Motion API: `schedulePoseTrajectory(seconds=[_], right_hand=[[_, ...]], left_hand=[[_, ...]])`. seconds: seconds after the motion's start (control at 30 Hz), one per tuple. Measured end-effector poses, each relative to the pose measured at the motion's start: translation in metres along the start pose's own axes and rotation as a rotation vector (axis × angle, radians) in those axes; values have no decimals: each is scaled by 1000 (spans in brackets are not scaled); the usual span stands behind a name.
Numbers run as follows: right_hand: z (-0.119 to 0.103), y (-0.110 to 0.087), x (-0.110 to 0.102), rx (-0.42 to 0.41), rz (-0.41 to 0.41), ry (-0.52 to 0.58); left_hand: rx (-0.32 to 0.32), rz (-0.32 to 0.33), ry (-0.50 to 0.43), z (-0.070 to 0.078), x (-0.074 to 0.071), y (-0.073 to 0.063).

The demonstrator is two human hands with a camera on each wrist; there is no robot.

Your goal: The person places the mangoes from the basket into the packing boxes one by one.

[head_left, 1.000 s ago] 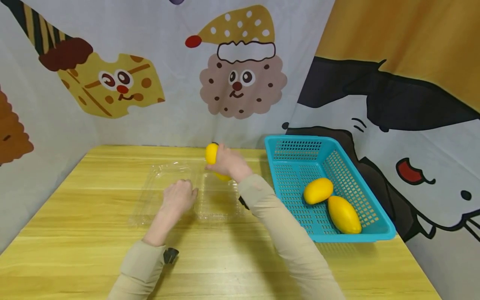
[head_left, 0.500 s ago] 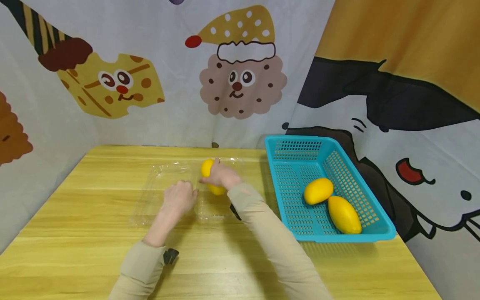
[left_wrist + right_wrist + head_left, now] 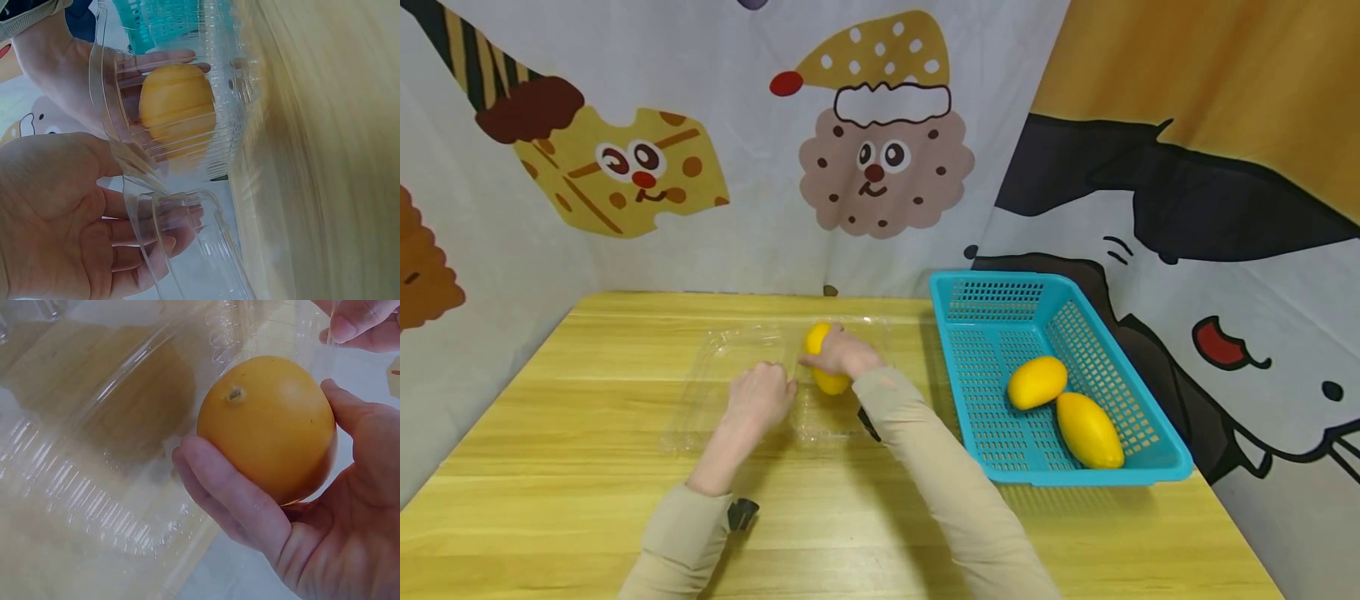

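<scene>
A clear plastic clamshell box [image 3: 829,423] lies unfolded on the table, its two halves side by side. My right hand [image 3: 844,353] holds a yellow mango [image 3: 831,382] over or inside the right half. Fingers and thumb curl around the mango [image 3: 269,434] in the right wrist view, its stem scar showing. Through the clear wall in the left wrist view, the mango [image 3: 177,114] appears within that half; whether it touches the bottom I cannot tell. My left hand [image 3: 760,395] pinches the box near the fold between the halves; its thumb and finger [image 3: 361,322] grip the clear edge.
A blue perforated basket [image 3: 1093,477] stands on the right of the table. Two more mangoes lie in it, one smaller mango [image 3: 1037,383] and one larger mango [image 3: 1089,431]. A printed cloth [image 3: 760,258] hangs behind the wooden table [image 3: 835,533].
My right hand has brought the mango toward me and down to the right half of the box, then nearly stopped there. The left hand has stayed put at the fold.
</scene>
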State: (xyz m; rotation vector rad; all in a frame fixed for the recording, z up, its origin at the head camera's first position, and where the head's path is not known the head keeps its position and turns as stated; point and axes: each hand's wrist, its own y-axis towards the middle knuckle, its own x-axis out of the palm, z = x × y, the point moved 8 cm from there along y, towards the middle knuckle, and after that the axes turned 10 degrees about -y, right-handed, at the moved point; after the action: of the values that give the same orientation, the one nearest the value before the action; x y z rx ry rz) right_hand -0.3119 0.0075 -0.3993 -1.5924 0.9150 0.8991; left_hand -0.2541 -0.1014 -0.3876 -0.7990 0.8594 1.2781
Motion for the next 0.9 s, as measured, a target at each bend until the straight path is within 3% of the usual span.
schedulePoseTrajectory(seconds=[0.3,0.5,0.9], right_hand=[[3,8,7,18,-65,71],[4,8,3,21,-47,102],[3,-4,-50,-41,123,-106]], left_hand=[[9,-4,-21,1,1,-2],[8,7,-24,0,0,-1],[-22,-11,-1,-3,3,-1]])
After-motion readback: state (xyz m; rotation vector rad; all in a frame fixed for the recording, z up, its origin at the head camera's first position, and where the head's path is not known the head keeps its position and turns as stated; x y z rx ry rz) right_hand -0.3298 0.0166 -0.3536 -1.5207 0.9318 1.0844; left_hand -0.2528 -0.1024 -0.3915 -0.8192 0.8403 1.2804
